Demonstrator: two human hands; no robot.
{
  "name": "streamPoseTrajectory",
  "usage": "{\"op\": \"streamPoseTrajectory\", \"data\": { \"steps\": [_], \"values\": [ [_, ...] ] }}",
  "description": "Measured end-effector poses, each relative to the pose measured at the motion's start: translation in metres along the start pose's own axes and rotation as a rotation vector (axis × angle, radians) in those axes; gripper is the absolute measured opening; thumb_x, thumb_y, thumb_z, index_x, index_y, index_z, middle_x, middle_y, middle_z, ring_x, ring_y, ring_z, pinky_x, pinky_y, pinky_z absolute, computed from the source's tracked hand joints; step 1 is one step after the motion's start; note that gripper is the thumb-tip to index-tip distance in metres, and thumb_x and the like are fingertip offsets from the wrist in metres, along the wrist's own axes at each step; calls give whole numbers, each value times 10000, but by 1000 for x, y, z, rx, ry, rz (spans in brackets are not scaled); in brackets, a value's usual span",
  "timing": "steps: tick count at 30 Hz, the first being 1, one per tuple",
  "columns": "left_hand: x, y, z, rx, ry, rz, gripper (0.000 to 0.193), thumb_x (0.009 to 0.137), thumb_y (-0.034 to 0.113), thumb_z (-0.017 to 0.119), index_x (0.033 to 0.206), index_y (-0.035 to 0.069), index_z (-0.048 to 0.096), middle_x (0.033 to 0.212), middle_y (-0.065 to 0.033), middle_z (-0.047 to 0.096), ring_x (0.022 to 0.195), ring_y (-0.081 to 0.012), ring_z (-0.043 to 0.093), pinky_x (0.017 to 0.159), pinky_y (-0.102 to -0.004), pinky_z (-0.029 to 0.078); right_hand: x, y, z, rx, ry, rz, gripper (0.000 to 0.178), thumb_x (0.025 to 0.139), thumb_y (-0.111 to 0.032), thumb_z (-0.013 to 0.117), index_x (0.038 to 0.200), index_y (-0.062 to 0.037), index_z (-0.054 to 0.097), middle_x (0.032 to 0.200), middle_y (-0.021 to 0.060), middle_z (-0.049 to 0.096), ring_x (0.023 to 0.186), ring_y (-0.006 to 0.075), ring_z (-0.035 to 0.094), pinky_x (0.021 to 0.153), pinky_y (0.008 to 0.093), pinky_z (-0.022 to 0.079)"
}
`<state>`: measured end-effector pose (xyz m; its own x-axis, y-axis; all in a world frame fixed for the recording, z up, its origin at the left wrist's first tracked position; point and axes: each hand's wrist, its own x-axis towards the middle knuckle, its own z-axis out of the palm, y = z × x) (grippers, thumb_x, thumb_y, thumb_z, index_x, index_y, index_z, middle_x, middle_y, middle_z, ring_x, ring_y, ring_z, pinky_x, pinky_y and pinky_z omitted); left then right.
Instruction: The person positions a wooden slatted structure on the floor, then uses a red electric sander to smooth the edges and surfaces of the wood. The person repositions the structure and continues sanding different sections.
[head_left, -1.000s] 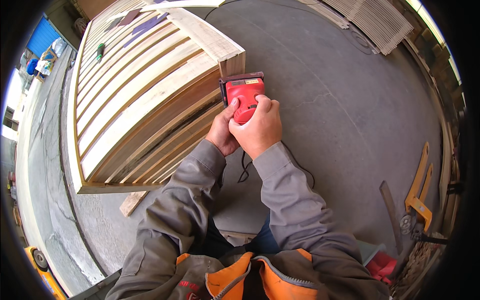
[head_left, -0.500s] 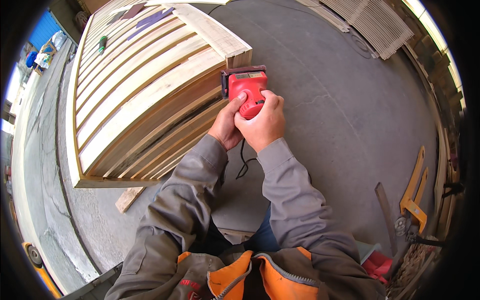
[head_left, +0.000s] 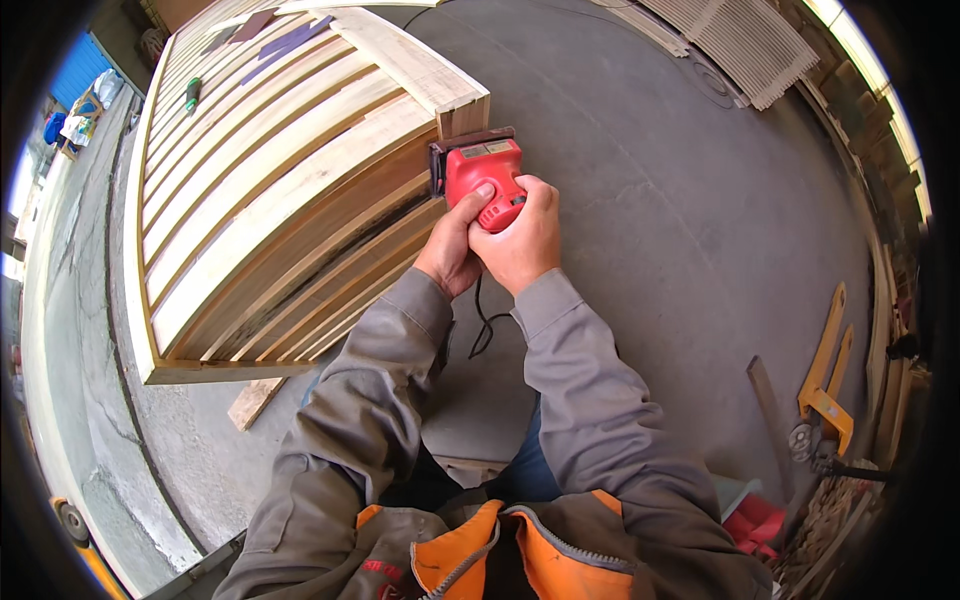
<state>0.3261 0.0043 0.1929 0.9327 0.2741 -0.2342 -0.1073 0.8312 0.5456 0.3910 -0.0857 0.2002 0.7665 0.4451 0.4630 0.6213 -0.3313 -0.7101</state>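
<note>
Left hand (head_left: 450, 250) + right hand (head_left: 522, 238) clamped round that red sander (head_left: 478, 172) by a corner of the slatted frame (head_left: 300, 202), left one's closer.

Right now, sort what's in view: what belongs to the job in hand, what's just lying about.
In use:
red sander, held by left hand and right hand
slatted wooden frame, beside the sander

Seemingly lying about:
green-handled tool on the frame
yellow tool, right
grooved panels, upper right

Both arms (head_left: 590, 370) reach fwd, L hand (head_left: 448, 254) & R hand (head_left: 522, 236) close tog., fingers (head_left: 538, 190) curled
</note>
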Motion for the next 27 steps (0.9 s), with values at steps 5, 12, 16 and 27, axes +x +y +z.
{"op": "streamPoseTrajectory", "data": {
  "steps": [5,12,16,27],
  "values": [
    [7,2,-8,21,-13,20,485,1045,403,628,1371,49,573,1240,-129,706,1128,-237,694,1013,-420,550,3,2,4,34,64,-61,708,723,-221,855,1281,-41,459,1214,243,534,1090,430,595,918,501,538],
    [24,-39,-31,-80,74,-98,498,1022,420,655,1372,75,576,1241,-124,706,1133,-265,686,1035,-452,534,-7,39,12,-30,-107,124,689,735,-248,839,1282,-38,476,1233,248,543,1107,431,595,948,497,540],
    [17,-19,-13,-21,40,-15,507,1023,419,655,1359,49,570,1220,-132,706,1109,-252,694,1001,-432,553,3,22,5,52,-34,55,697,723,-208,848,1282,-36,470,1257,239,544,1144,425,587,967,485,528],
    [25,-44,-39,-58,134,-151,538,1007,475,655,1372,86,584,1254,-113,700,1153,-280,667,1047,-468,505,-10,47,19,49,-138,217,680,749,-236,843,1288,-17,492,1292,248,549,1178,430,591,1007,475,519]
  ]
}}
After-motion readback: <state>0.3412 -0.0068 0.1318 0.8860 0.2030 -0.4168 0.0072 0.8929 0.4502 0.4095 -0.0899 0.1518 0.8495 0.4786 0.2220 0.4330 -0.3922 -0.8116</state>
